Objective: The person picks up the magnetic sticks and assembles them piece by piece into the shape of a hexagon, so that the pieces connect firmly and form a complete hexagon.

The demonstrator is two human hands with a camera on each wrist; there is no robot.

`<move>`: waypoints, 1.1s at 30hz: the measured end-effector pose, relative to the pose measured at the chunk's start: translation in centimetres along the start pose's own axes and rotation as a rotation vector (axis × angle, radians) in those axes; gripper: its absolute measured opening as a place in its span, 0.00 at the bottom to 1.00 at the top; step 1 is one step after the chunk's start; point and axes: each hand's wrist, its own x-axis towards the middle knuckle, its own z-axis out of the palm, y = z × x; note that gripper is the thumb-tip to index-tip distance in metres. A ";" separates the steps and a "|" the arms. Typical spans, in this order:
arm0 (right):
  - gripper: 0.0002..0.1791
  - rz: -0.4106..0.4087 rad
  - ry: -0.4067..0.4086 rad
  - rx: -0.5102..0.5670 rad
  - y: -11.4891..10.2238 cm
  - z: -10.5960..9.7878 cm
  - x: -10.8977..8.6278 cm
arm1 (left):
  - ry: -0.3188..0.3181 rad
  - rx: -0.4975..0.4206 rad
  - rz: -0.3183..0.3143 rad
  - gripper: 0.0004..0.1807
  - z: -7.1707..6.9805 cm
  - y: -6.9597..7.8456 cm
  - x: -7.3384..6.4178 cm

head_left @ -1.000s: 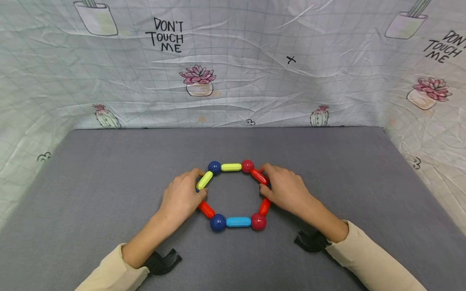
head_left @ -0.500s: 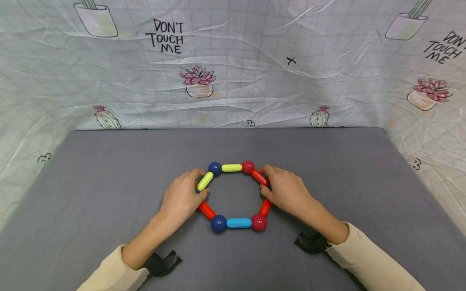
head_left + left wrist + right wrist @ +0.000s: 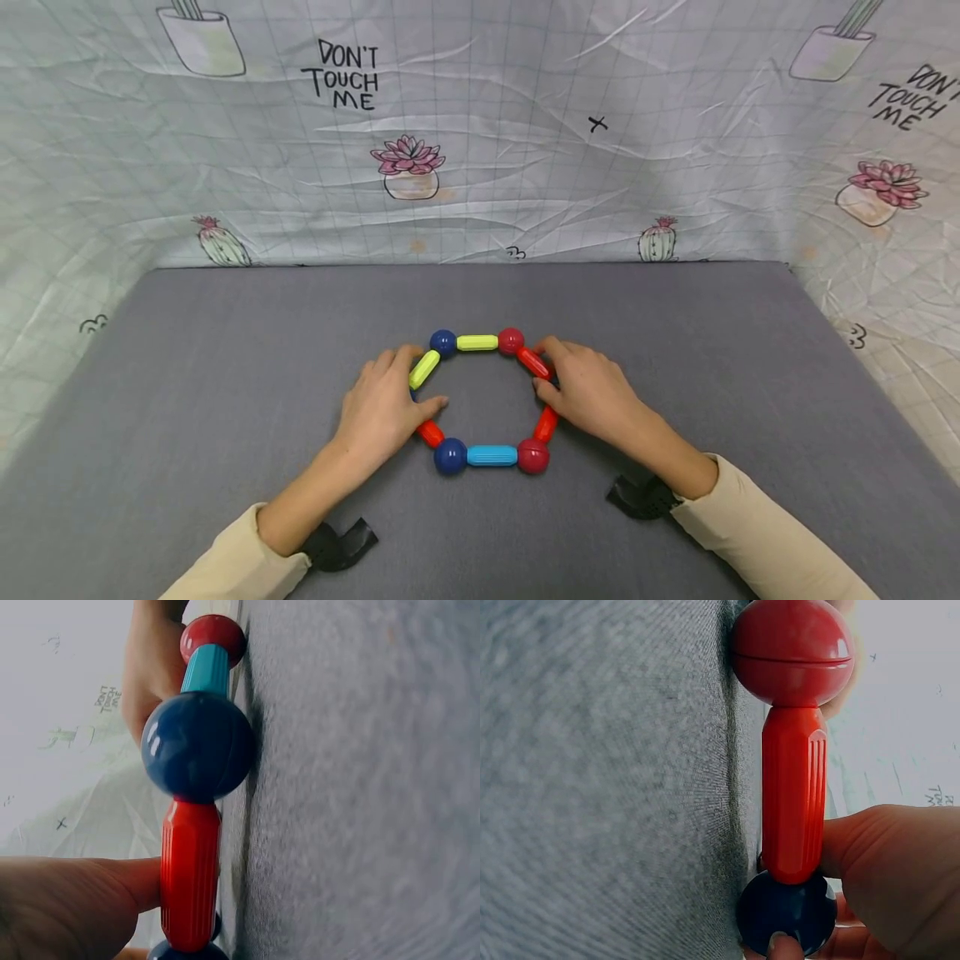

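Observation:
A ring of building balls and rods lies on the grey table. Its far side is a yellow rod (image 3: 477, 342) between a blue ball (image 3: 443, 342) and a red ball (image 3: 512, 341); a light blue rod (image 3: 491, 456) forms the near side. My left hand (image 3: 378, 408) lies over the ring's left corner, thumb stretched across to the inside. Below it sit a yellow rod (image 3: 424, 370), a red rod (image 3: 191, 877) and a mostly covered ball. At the right corner, my right hand (image 3: 592, 383) grips a dark blue ball (image 3: 784, 911) joining two red rods, a fingertip curled onto it.
The grey table (image 3: 262, 333) reaches back to a white printed cloth (image 3: 510, 167), which also hangs at both sides. Black wrist straps (image 3: 341, 546) hang below both sleeves.
My left thumb has spread away from the rod toward the ring's inside, and the left hand has shifted slightly right. The ring and right hand stay nearly where they were.

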 end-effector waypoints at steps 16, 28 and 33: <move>0.22 0.005 0.008 0.009 -0.1 0.1 -0.1 | -0.010 0.006 0.014 0.37 0.0 0.4 -0.3; 0.23 0.004 0.006 0.013 -0.1 0.0 0.0 | -0.009 -0.007 0.017 0.37 -0.1 0.5 -0.2; 0.23 -0.006 0.005 0.005 -0.1 0.0 0.0 | -0.017 -0.011 0.021 0.37 0.0 0.5 -0.2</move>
